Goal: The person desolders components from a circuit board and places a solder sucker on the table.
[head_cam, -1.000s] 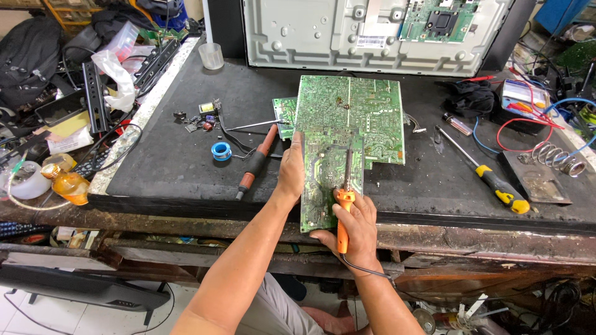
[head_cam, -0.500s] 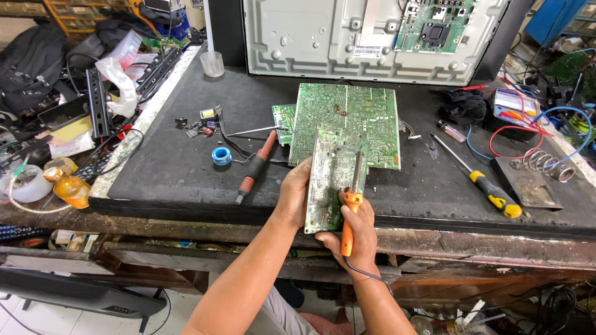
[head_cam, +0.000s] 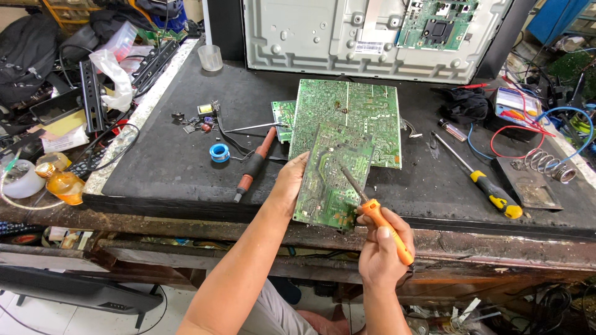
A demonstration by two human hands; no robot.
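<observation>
Fingers of my left hand [head_cam: 292, 183] are clamped on the small green circuit board [head_cam: 332, 180], tilted up over the dark surface [head_cam: 161, 167]; right hand [head_cam: 382, 251] grips the orange soldering iron [head_cam: 379, 220], tip on it. Clear cup [head_cam: 211, 58] looks empty.

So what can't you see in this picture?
- Head view: the far side of the small board faces away from the camera.
- The left hand has its fingers behind that board.
- The iron tip's exact touch point is too small to tell.
- The big board has its lower part covered by the small board.
- The panel is cut off by the top edge.
- The right hand hides the iron's cord end.
</observation>
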